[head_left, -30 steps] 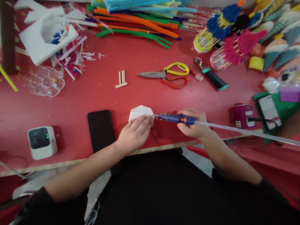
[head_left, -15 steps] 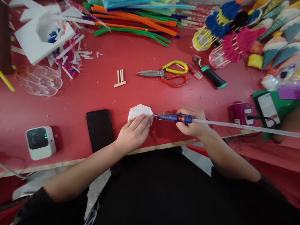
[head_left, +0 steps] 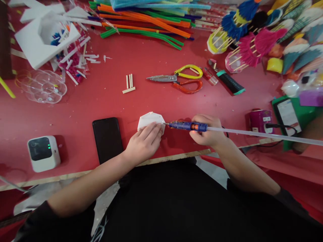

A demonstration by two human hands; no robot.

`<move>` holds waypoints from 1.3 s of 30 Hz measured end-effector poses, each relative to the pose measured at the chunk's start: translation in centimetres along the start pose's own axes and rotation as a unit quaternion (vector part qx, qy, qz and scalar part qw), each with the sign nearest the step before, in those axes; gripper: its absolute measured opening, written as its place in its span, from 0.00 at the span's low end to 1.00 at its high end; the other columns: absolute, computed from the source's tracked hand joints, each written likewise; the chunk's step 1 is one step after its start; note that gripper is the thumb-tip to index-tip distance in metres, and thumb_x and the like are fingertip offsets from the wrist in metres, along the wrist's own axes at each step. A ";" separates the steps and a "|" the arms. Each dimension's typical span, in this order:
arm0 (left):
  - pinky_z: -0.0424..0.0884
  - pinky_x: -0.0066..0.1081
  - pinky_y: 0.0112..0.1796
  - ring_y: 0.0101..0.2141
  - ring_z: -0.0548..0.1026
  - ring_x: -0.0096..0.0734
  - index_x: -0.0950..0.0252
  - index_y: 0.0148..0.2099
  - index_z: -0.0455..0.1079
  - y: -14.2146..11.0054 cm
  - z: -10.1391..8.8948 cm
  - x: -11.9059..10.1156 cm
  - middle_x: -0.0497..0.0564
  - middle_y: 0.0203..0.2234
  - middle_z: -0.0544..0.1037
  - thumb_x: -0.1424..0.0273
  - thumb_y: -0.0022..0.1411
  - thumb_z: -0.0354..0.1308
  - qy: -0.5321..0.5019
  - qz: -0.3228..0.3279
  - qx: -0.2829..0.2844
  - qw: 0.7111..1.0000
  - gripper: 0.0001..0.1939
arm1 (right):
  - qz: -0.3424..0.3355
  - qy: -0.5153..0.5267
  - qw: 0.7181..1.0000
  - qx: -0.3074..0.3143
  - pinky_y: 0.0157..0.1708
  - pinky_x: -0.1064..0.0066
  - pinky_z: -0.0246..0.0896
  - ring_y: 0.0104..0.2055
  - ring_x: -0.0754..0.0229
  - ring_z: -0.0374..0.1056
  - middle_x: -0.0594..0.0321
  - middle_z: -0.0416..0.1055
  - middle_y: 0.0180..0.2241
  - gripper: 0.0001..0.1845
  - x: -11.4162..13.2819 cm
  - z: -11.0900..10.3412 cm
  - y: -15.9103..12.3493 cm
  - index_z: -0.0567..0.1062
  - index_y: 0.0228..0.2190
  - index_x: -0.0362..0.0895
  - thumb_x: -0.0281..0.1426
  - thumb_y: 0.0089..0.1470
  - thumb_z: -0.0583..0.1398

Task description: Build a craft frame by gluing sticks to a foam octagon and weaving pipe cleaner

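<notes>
The left hand's fingers [head_left: 150,129] lay close together and nearly straight over the near part of the white many-sided piece [head_left: 151,117], which sat on the bench [head_left: 83,107] near its front edge. The thumb was hidden, so whether they pinched or only pressed could not be told. The right hand [head_left: 208,134] was closed around the blue glue gun [head_left: 185,126], its metal tip at the piece's right edge, near the left fingertips. If the gun was hot, a small slip leftward could have burned them, and too hard a squeeze could have spread glue onto the skin. Light pressure from the left hand might have let the nozzle push the piece askew.

The long translucent glue stick [head_left: 252,133] jutted rightward from the gun's back; a knock to it could have swung the tip off line. Left of the piece lay the phone [head_left: 107,139], beside the left forearm. Farther out were four short wooden sticks [head_left: 129,90] and the scissors [head_left: 163,78], apart from both hands.
</notes>
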State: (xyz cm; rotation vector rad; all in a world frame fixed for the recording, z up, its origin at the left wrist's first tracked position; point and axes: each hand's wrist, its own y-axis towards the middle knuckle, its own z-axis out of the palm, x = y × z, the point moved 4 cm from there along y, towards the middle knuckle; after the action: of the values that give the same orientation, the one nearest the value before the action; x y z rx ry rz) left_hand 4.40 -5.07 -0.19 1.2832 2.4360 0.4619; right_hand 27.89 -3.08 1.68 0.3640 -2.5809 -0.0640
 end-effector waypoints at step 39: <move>0.81 0.42 0.46 0.52 0.80 0.49 0.73 0.49 0.77 0.1 -0.1 -0.1 0.63 0.51 0.81 0.77 0.66 0.58 0.021 0.011 0.002 1.000 0.11 | -0.056 -0.129 0.989 -0.053 0.26 0.63 0.66 0.32 0.51 0.76 0.58 0.79 0.30 0.07 1.1 -0.7 -0.6 0.74 0.34 0.48 0.31 0.48 0.60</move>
State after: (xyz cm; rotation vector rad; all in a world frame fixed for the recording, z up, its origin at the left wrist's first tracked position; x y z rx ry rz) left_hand 4.52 -5.15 -0.04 1.3149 2.4616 0.4946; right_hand 27.49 -3.92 2.79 0.4896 -2.7941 -0.3065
